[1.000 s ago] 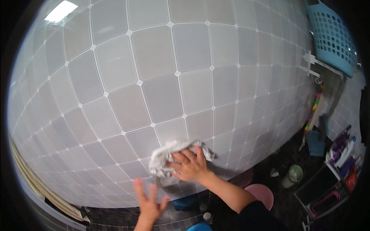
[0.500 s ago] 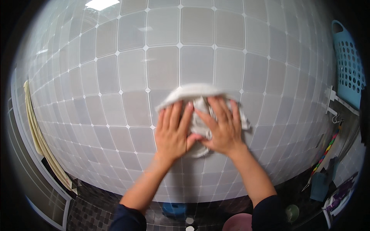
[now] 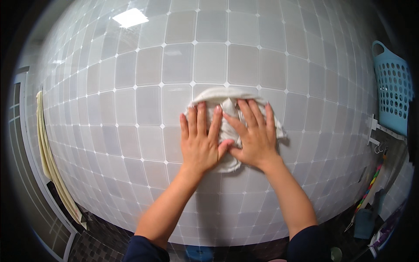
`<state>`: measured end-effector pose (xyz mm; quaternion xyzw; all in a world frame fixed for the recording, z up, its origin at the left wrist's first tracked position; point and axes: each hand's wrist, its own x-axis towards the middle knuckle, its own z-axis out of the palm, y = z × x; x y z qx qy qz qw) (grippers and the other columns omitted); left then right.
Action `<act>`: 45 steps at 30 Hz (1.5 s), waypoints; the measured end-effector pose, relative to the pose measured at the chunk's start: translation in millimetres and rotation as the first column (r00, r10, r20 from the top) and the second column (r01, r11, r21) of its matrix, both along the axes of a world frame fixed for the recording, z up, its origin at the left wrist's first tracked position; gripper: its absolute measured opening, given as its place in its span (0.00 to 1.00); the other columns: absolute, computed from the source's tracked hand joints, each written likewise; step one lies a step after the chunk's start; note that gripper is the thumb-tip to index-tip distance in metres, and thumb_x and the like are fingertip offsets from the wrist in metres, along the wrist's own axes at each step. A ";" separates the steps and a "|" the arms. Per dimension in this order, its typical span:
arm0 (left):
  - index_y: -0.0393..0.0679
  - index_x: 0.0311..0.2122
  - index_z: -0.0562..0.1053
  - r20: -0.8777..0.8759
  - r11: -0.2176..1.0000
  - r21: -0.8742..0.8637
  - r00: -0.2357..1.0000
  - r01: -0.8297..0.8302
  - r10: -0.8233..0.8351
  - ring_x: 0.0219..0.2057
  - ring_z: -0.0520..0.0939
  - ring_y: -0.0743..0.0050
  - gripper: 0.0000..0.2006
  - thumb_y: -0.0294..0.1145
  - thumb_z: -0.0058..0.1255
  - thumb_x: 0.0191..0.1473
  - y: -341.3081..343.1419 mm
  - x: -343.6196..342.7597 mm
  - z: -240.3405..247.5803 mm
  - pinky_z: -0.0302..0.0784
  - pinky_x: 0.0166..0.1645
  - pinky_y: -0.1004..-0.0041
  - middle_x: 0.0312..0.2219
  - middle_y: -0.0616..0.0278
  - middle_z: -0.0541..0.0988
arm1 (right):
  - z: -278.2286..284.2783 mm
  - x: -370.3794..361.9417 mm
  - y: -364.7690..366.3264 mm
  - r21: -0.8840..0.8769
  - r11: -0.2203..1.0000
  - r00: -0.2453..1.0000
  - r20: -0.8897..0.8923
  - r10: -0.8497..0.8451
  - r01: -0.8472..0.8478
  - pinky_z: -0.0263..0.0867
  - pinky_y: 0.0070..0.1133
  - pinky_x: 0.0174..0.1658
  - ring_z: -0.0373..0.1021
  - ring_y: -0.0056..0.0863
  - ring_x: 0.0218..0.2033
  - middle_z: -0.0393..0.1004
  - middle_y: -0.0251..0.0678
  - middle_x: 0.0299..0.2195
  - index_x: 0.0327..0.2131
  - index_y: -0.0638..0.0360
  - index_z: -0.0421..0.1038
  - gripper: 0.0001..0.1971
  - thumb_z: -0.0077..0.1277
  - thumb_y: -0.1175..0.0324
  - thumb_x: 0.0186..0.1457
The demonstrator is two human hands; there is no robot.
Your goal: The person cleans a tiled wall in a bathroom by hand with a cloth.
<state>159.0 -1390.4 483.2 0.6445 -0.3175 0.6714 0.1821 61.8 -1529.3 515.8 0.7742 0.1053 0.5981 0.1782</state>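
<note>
A crumpled white cloth lies pressed against the tiled wall in front of me. My left hand rests flat over its left part, fingers extended and pointing upward. On its right part, my right hand is spread with the palm toward the wall. The two thumbs meet or nearly meet near the cloth's lower middle. Folds of the cloth bunch up between the hands, and its upper edge shows beyond the fingertips.
Glossy pale grey tiles cover the wall. A light-blue perforated basket sits at the right, above small hooks. A cream cloth strip hangs at the left beside a framed door. Below, a blue object stands on dark floor.
Both hands and the cloth have moved up the wall together. The view has tilted upward, so the pink basin at the bottom has nearly left the picture.
</note>
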 end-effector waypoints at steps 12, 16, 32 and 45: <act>0.42 0.57 0.64 -0.311 0.964 0.259 0.950 0.059 0.025 0.60 0.54 0.32 0.35 0.59 0.43 0.52 62.5 -4.8 -180.9 0.40 0.62 0.41 0.57 0.33 0.56 | -191.8 17.1 27.9 -0.037 0.995 0.956 -0.276 -0.104 0.097 0.36 0.52 0.60 0.43 0.33 0.64 0.51 0.35 0.62 0.57 0.27 0.59 0.38 0.55 0.40 0.39; 0.41 0.54 0.66 -0.489 0.948 0.309 0.868 0.072 0.093 0.58 0.57 0.31 0.34 0.58 0.46 0.50 79.6 -27.1 -265.6 0.45 0.61 0.40 0.55 0.33 0.59 | -288.5 14.8 35.8 -0.069 0.993 0.901 -0.418 -0.113 0.092 0.31 0.53 0.61 0.39 0.32 0.65 0.46 0.33 0.63 0.60 0.27 0.54 0.39 0.54 0.41 0.42; 0.25 0.54 0.59 -0.536 1.000 -0.002 0.844 0.002 -0.002 0.61 0.47 0.22 0.37 0.49 0.50 0.49 127.4 -11.2 -171.8 0.37 0.61 0.35 0.57 0.23 0.51 | -191.3 66.7 115.5 -0.124 0.985 0.947 -0.313 0.075 -0.119 0.28 0.44 0.65 0.43 0.26 0.66 0.49 0.30 0.64 0.60 0.37 0.58 0.28 0.43 0.54 0.53; 0.21 0.54 0.56 -0.310 0.971 -0.236 0.950 -0.042 -0.035 0.60 0.47 0.23 0.37 0.52 0.41 0.57 118.4 31.6 -71.8 0.40 0.62 0.40 0.58 0.21 0.48 | -63.8 80.4 138.5 -0.182 0.959 0.960 -0.216 0.177 -0.218 0.29 0.42 0.65 0.45 0.27 0.65 0.52 0.30 0.63 0.58 0.44 0.60 0.26 0.40 0.61 0.53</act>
